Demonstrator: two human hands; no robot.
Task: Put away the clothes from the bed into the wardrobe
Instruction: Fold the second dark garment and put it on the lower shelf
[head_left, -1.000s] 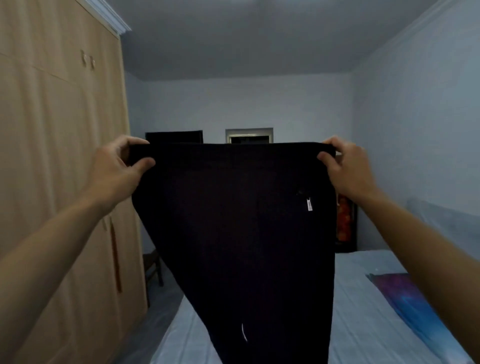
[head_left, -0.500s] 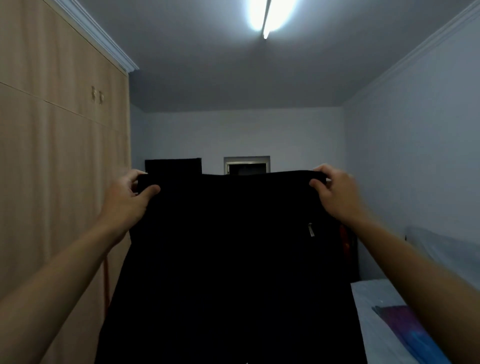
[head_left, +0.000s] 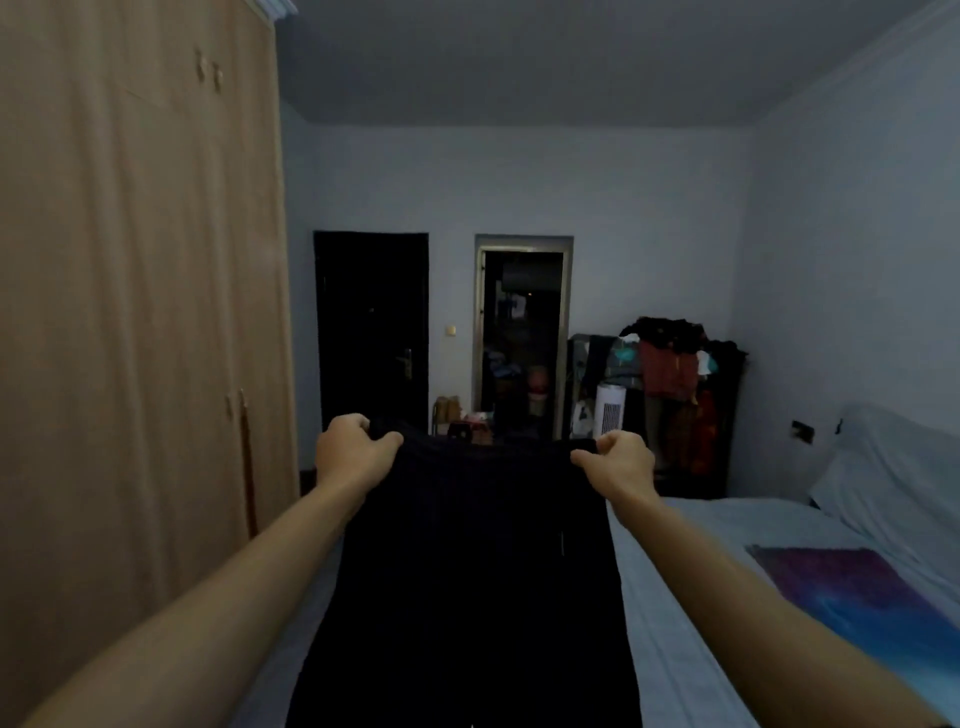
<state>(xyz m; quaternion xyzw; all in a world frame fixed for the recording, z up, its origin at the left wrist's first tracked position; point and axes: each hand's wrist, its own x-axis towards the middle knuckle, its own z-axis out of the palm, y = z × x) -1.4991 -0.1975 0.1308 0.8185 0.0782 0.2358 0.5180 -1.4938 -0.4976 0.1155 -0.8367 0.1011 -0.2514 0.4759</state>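
Observation:
A pair of black trousers (head_left: 467, 582) hangs in front of me, stretched flat by its waistband. My left hand (head_left: 353, 449) grips the waistband's left corner and my right hand (head_left: 621, 457) grips the right corner, thumbs in front of the cloth. The legs drop out of the bottom of the view over the bed (head_left: 691, 597), which has a pale blue sheet. The tall light-wood wardrobe (head_left: 140, 312) fills the left side, and its doors are closed.
A purple and blue cloth (head_left: 862, 597) lies on the bed at right, with a pale pillow (head_left: 893, 478) behind it. At the far wall are a dark door (head_left: 371, 327), an open doorway (head_left: 522, 332) and a dark rack piled with clothes (head_left: 670, 395).
Both hands have lowered the trousers from face height to chest height and moved closer together. The view has tipped down, and the far end of the room now shows above the waistband.

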